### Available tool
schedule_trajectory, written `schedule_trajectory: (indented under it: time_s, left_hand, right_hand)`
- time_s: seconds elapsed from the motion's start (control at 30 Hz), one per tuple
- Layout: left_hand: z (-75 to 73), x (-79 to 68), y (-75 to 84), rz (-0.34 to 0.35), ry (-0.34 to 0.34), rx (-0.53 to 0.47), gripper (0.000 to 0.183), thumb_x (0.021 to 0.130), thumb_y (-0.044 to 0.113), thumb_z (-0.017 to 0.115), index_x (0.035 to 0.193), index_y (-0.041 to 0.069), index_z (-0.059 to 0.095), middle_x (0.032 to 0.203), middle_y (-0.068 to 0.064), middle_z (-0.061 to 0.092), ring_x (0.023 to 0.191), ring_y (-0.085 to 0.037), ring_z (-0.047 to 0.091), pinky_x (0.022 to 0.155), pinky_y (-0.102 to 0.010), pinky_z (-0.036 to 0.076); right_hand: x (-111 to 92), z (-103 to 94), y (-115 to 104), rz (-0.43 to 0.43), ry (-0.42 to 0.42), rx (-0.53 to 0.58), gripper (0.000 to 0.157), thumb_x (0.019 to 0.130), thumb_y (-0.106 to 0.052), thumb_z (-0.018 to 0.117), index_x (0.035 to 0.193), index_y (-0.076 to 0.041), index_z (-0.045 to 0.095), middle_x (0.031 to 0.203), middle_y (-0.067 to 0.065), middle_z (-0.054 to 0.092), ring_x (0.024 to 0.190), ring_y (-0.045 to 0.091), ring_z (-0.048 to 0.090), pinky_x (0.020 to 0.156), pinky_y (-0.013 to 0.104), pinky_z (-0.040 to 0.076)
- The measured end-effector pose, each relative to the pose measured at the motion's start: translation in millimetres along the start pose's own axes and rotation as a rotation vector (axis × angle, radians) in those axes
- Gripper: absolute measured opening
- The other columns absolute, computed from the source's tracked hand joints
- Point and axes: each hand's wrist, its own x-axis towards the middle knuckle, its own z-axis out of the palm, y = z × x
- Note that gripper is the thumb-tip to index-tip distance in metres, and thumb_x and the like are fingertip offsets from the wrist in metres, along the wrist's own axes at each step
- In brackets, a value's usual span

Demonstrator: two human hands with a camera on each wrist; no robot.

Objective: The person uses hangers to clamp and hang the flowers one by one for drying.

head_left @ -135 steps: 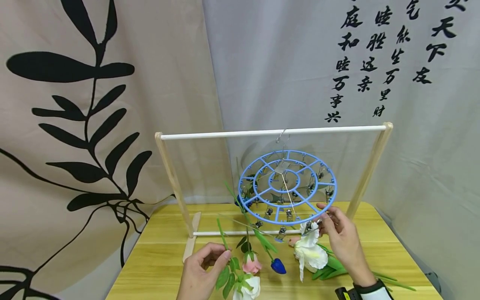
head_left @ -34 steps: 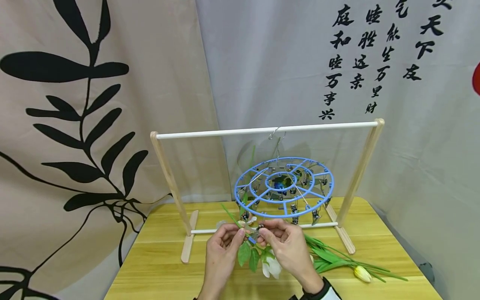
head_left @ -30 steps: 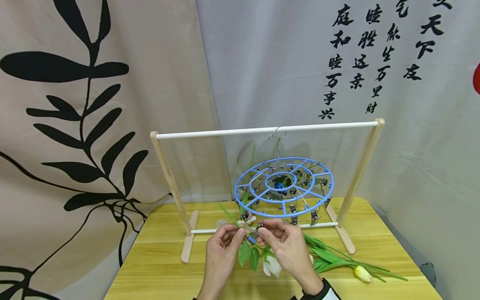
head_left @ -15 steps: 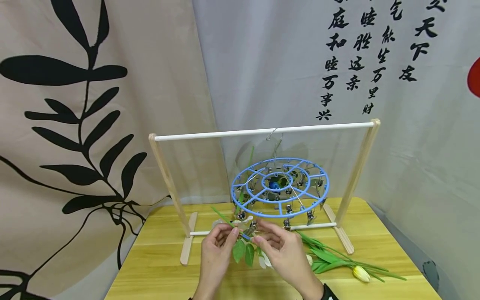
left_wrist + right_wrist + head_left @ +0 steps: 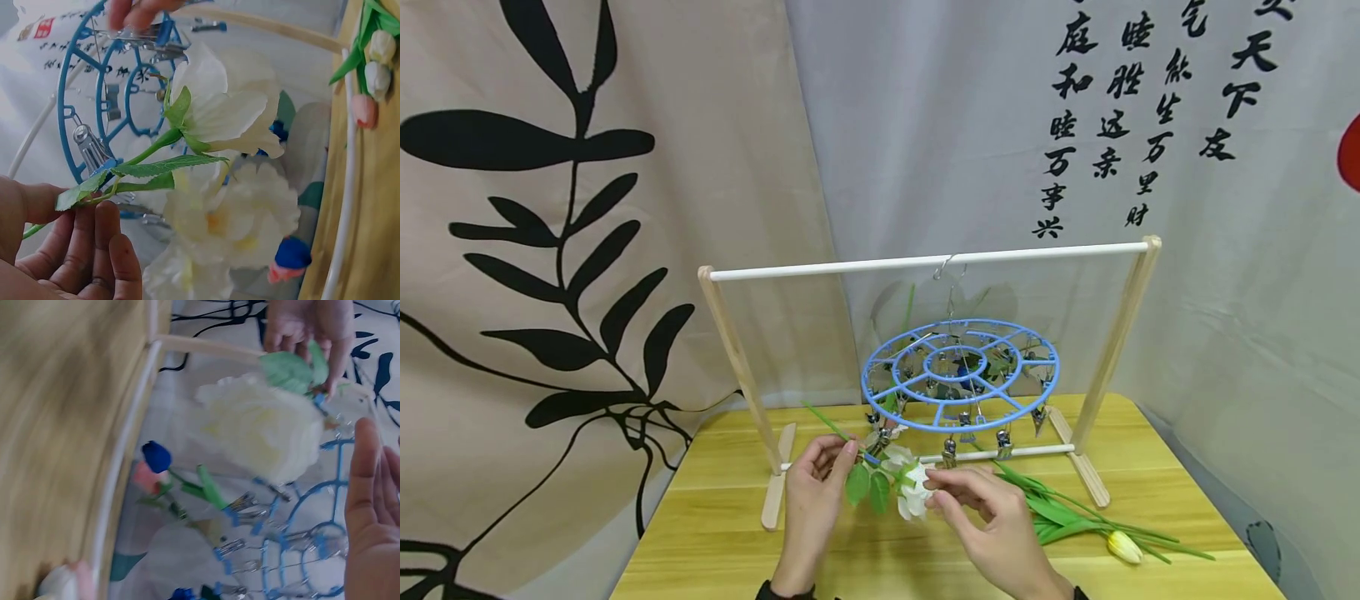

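Observation:
My left hand point(image 5: 816, 492) pinches the green stem of a white rose point(image 5: 916, 492) below its leaves point(image 5: 868, 487). A metal clip point(image 5: 92, 147) with a blue tip, hanging from the blue round clip hanger point(image 5: 961, 375), meets the stem just beside my left fingers. The rose points right, its stem end up to the left. My right hand point(image 5: 992, 517) is beside the bloom with fingers loosely extended; the right wrist view shows nothing in it. Behind the rose, white ruffled flowers point(image 5: 231, 219) hang below the hanger, with a blue tulip point(image 5: 156, 456) and a pink flower point(image 5: 147, 478).
A white rod point(image 5: 850, 268) on a wooden frame point(image 5: 1120, 342) carries the hanger by its hook. Several tulips, one yellow point(image 5: 1123, 547), lie on the table point(image 5: 700, 542) at the right. More metal clips point(image 5: 1003, 443) dangle from the hanger's front rim.
The hanger has turned, bringing the white ruffled flowers to the left. My right hand has let go of the clip at the stem and drawn right; my left hand moved left with the rose.

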Motion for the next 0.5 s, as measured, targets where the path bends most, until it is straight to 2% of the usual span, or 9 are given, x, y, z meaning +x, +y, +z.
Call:
schedule_trajectory:
  time_s: [0.1, 0.2, 0.3, 0.37, 0.5]
  left_hand:
    - [-4.2, 4.7, -2.0, -0.002, 0.013, 0.001, 0.025, 0.115, 0.022, 0.079, 0.13, 0.003, 0.078, 0.128, -0.015, 0.086, 0.104, -0.01, 0.08, 0.092, -0.021, 0.065]
    - [-8.1, 10.0, -3.9, -0.001, 0.024, 0.015, 0.027, 0.115, 0.023, 0.079, 0.133, 0.003, 0.077, 0.13, -0.014, 0.085, 0.105, -0.008, 0.079, 0.092, -0.02, 0.064]
    - [-11.0, 17.0, -5.6, 0.008, 0.035, 0.037, 0.028, 0.115, 0.024, 0.079, 0.134, 0.003, 0.077, 0.129, -0.015, 0.085, 0.104, -0.006, 0.078, 0.09, -0.019, 0.063]
    - [-12.5, 21.9, -6.3, 0.017, 0.04, 0.05, 0.029, 0.115, 0.024, 0.079, 0.134, 0.003, 0.077, 0.129, -0.015, 0.085, 0.104, -0.005, 0.077, 0.09, -0.019, 0.062]
    - [-14.4, 29.7, -6.2, 0.031, 0.05, 0.054, 0.028, 0.115, 0.023, 0.079, 0.134, 0.003, 0.077, 0.127, -0.017, 0.084, 0.103, -0.005, 0.077, 0.09, -0.018, 0.061]
  right_hand:
    - [-10.1, -7.0, 8.3, -0.013, -0.017, -0.054, 0.037, 0.103, 0.02, 0.075, 0.134, 0.002, 0.08, 0.117, 0.014, 0.085, 0.101, 0.014, 0.085, 0.088, 0.024, 0.071]
    - [-20.6, -13.8, 19.3, -0.038, -0.033, -0.159, 0.04, 0.1, 0.017, 0.08, 0.131, -0.009, 0.083, 0.111, 0.004, 0.088, 0.092, 0.009, 0.083, 0.081, 0.019, 0.068]
    - [-31.3, -21.4, 30.1, -0.015, -0.061, -0.247, 0.039, 0.101, 0.01, 0.083, 0.127, -0.019, 0.085, 0.108, -0.004, 0.088, 0.087, 0.006, 0.081, 0.077, 0.016, 0.065]
    - [-38.1, -27.2, 37.0, 0.041, -0.089, -0.296, 0.034, 0.103, 0.005, 0.084, 0.125, -0.022, 0.086, 0.108, -0.008, 0.088, 0.086, 0.003, 0.08, 0.075, 0.017, 0.065]
    - [-47.8, -41.2, 47.3, 0.219, -0.13, -0.409, 0.022, 0.107, -0.004, 0.084, 0.119, -0.022, 0.087, 0.106, -0.011, 0.086, 0.086, -0.005, 0.073, 0.07, 0.021, 0.065]
